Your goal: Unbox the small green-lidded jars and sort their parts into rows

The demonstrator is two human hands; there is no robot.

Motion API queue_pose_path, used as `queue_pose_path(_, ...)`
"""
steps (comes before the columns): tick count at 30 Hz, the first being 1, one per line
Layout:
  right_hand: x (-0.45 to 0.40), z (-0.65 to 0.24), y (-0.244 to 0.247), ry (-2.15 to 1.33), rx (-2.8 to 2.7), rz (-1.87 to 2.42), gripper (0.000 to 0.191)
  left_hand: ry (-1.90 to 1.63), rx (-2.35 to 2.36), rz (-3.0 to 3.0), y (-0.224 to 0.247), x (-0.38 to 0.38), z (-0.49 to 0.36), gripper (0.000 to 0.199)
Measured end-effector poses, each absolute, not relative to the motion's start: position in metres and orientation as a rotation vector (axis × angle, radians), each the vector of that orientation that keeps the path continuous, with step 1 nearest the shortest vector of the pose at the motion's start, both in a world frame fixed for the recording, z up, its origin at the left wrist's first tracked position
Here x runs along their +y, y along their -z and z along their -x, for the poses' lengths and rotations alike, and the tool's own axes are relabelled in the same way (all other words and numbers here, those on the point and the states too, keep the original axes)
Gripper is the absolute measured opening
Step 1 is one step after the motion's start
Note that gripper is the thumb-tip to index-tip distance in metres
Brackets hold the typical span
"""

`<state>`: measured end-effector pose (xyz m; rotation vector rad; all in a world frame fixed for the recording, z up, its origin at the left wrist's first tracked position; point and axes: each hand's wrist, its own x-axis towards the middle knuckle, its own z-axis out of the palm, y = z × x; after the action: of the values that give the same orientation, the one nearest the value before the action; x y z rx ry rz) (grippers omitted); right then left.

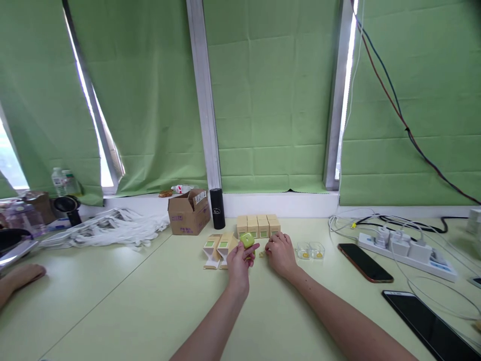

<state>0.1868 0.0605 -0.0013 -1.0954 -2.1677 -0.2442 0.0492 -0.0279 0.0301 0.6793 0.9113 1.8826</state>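
My left hand (239, 265) is closed around a small, rounded, glossy green case (247, 239), held just above the table. Part of the case shows below the fingers, and it may be open. To its right, my right hand (281, 254) rests low over the table with fingers bent together; whatever is at its fingertips is hidden. A tiny yellowish piece (261, 254) lies between the two hands. Two open cream cartons (212, 245) with green windows stand left of my left hand. Behind the hands is a row of closed cream boxes (259, 224). Clear plastic containers (310, 249) holding small yellow pieces sit right of my right hand.
Phones (365, 262) and a white power strip (408, 254) with cables lie at the right. A cardboard box (189, 213), a black cylinder (217, 208) and a pile of white straps (108, 228) stand farther back. Another person's hand (26, 276) rests at the far left.
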Motion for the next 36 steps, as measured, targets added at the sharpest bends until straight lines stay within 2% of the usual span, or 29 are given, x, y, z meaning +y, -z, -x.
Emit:
queue_pose_path(7,0.046,-0.183,0.001,0.264,-2.247,0.983,0.008,-1.919,0.909,-0.686,-0.029,-0.029,-0.049,0.052)
queue_pose_path(15,0.063,-0.173,0.002,0.281,-2.277,1.023,0.018,-2.035,1.174,-0.983,-0.026,-0.022,-0.04,0.053)
queue_pose_path(20,0.064,-0.174,0.003,0.282,-2.232,1.01,0.016,-1.999,1.638,-1.417,-0.026,-0.019,-0.028,0.042)
queue_pose_path(25,0.051,-0.17,0.002,0.278,-2.212,0.924,0.014,-1.939,1.857,-1.62,-0.032,-0.021,-0.013,0.015)
queue_pose_path(27,0.047,-0.165,0.002,0.278,-2.229,0.879,0.011,-1.882,1.924,-1.718,-0.036,-0.023,-0.009,0.01)
queue_pose_path(30,0.045,-0.157,0.003,0.278,-2.239,0.857,0.006,-1.653,2.155,-1.908,-0.042,-0.027,-0.005,0.015)
queue_pose_path(36,0.053,-0.156,0.008,0.277,-2.191,0.914,0.013,-1.107,2.441,-2.182,-0.045,-0.03,-0.003,0.023)
